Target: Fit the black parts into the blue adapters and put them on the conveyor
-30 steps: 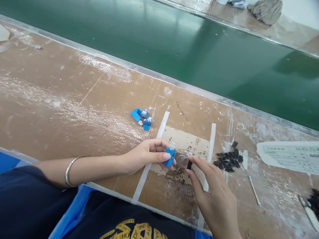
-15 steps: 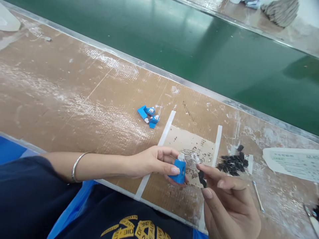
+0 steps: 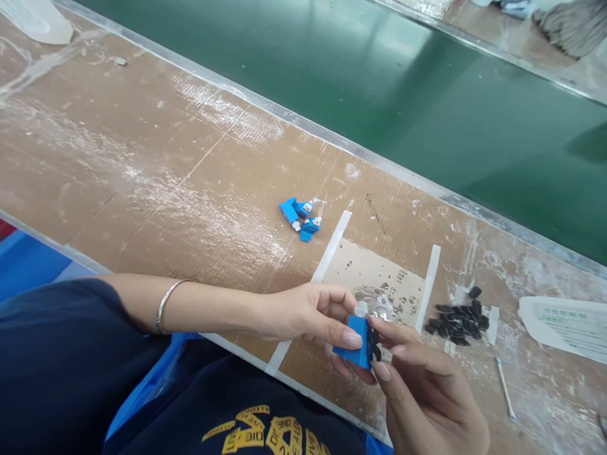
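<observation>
My left hand (image 3: 327, 319) grips a blue block-like part (image 3: 355, 342) with a whitish tip at its top. Between the fingertips of my right hand (image 3: 422, 373) is a small black piece (image 3: 375, 345), held against the right side of the blue part. Behind both hands lies a beige sheet (image 3: 374, 268) spotted with dark wet marks. Several black pieces (image 3: 459, 319) are heaped to the right. Further back on the left, a few blue parts with whitish tips (image 3: 308, 225) rest together on the brown tabletop (image 3: 227, 208).
White tape strips (image 3: 332, 246) flank the beige sheet. A cotton swab (image 3: 505, 390) and a white printed packet (image 3: 564, 323) lie at the right. Past the metal edge runs a green surface (image 3: 360, 82). Another white item (image 3: 45, 19) sits at the far left, and grey bundled material (image 3: 571, 28) at the back right.
My right hand has brought the black piece leftward against the blue part, which is turned differently in my left hand. The whole view has shifted slightly.
</observation>
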Motion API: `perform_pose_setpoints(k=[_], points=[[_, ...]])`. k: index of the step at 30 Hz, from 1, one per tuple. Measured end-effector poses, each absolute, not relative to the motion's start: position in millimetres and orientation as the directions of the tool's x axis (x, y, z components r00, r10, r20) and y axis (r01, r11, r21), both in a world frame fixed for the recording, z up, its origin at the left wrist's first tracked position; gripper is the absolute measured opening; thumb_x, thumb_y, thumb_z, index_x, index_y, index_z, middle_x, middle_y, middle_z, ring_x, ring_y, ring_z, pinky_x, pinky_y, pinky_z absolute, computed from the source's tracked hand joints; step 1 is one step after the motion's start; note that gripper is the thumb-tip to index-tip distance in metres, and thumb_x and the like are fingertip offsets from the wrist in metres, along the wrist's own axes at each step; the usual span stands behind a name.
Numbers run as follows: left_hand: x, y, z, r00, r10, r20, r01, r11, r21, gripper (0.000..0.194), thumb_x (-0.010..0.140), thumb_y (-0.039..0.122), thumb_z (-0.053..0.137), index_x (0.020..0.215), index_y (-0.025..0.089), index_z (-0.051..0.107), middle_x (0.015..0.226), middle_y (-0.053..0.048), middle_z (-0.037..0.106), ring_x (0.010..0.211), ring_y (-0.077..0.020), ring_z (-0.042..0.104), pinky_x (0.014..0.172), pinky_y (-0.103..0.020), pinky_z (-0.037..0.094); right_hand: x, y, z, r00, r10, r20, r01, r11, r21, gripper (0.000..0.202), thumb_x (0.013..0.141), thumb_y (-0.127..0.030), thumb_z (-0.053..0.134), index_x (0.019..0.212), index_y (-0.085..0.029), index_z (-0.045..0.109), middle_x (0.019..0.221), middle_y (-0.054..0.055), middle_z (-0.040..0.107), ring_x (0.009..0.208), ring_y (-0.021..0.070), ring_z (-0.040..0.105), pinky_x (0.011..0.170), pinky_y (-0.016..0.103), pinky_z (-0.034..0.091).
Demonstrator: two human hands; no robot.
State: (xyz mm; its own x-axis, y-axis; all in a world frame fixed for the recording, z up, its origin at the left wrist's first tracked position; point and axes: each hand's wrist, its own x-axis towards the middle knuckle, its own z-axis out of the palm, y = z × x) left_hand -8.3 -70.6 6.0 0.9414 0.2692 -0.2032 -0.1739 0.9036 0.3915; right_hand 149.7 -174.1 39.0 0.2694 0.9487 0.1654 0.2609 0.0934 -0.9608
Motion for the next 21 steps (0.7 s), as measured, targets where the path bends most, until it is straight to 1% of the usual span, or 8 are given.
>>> perform_pose_setpoints(k=[5,8,11,14,16,18,19,21], points=[[-8.6,-71.0,1.8,0.933,0.293,-0.210,-0.199,0.904,0.378,0.040,0.073,0.036,0.089,0.091,0.015,0.061,0.080,0.000,0.073,0.069,-0.0157,0.074,0.078,-0.038,0.064,151.2,-178.1,39.1,0.123,0.940,0.318,0.545,0.204,-0.813,0.038,0.085,-0.001,0.065,0.109,-0.030,0.073,0.114,0.002,0.076,0.102,0.0245,0.069,0.081,0.041,0.058],[-10.5,-69.1,2.0,0.927,0.288,-0.240,-0.187,0.910,0.370,0.039,0.071,0.034,0.090,0.089,0.015,0.061,0.080,0.000,0.073,0.067,-0.0148,0.073,0.076,-0.036,0.064,149.1,-187.2,36.9,-0.016,0.930,0.368,0.691,0.277,-0.668,0.051,0.089,-0.008,0.062,0.135,-0.029,0.061,0.131,0.006,0.070,0.115,0.0293,0.065,0.086,0.047,0.055],[-12.3,-66.8,3.7,0.936,0.266,-0.232,-0.160,0.905,0.394,0.038,0.071,0.032,0.090,0.088,0.014,0.061,0.077,0.000,0.072,0.064,-0.0145,0.071,0.070,-0.033,0.064,143.2,-194.3,35.8,-0.052,0.918,0.394,0.764,0.291,-0.576,0.061,0.091,-0.015,0.060,0.149,-0.027,0.047,0.137,0.009,0.065,0.119,0.0314,0.063,0.087,0.050,0.053],[-12.8,-64.4,5.1,0.941,0.265,-0.208,-0.152,0.885,0.441,0.037,0.074,0.033,0.088,0.089,0.014,0.060,0.075,0.000,0.071,0.062,-0.0142,0.070,0.064,-0.030,0.063,141.2,-193.7,37.5,-0.103,0.906,0.411,0.794,0.324,-0.515,0.062,0.089,-0.014,0.063,0.148,-0.021,0.046,0.138,0.011,0.064,0.123,0.0294,0.061,0.089,0.046,0.053],[-12.8,-61.7,6.5,0.941,0.273,-0.199,-0.150,0.865,0.480,0.034,0.078,0.034,0.084,0.090,0.014,0.059,0.075,-0.001,0.071,0.058,-0.0128,0.068,0.060,-0.025,0.059,146.0,-191.4,38.7,-0.164,0.906,0.391,0.770,0.365,-0.523,0.056,0.090,-0.014,0.061,0.145,-0.016,0.050,0.142,0.012,0.062,0.128,0.0274,0.058,0.092,0.043,0.054],[-13.1,-57.1,9.1,0.952,0.246,-0.184,-0.118,0.847,0.518,0.032,0.082,0.034,0.080,0.095,0.015,0.058,0.077,-0.001,0.070,0.054,-0.0108,0.065,0.053,-0.021,0.054,156.8,-190.5,38.1,-0.200,0.914,0.354,0.742,0.377,-0.554,0.049,0.093,-0.015,0.057,0.142,-0.016,0.053,0.142,0.011,0.061,0.132,0.0261,0.055,0.096,0.042,0.055],[-13.5,-54.0,10.8,0.959,0.223,-0.177,-0.097,0.840,0.534,0.032,0.083,0.035,0.078,0.100,0.016,0.058,0.079,-0.002,0.070,0.051,-0.0099,0.062,0.049,-0.020,0.050,164.3,-190.9,36.8,-0.166,0.924,0.345,0.748,0.346,-0.566,0.046,0.094,-0.014,0.056,0.140,-0.018,0.054,0.140,0.010,0.063,0.130,0.0251,0.057,0.097,0.041,0.055],[-14.4,-46.8,14.0,0.961,0.194,-0.199,-0.049,0.824,0.564,0.037,0.084,0.039,0.075,0.107,0.017,0.057,0.080,-0.003,0.068,0.049,-0.0085,0.057,0.043,-0.017,0.040,182.8,-192.3,32.3,0.040,0.926,0.376,0.821,0.184,-0.540,0.039,0.093,-0.014,0.059,0.132,-0.021,0.061,0.127,0.008,0.071,0.116,0.0230,0.066,0.092,0.038,0.057]])
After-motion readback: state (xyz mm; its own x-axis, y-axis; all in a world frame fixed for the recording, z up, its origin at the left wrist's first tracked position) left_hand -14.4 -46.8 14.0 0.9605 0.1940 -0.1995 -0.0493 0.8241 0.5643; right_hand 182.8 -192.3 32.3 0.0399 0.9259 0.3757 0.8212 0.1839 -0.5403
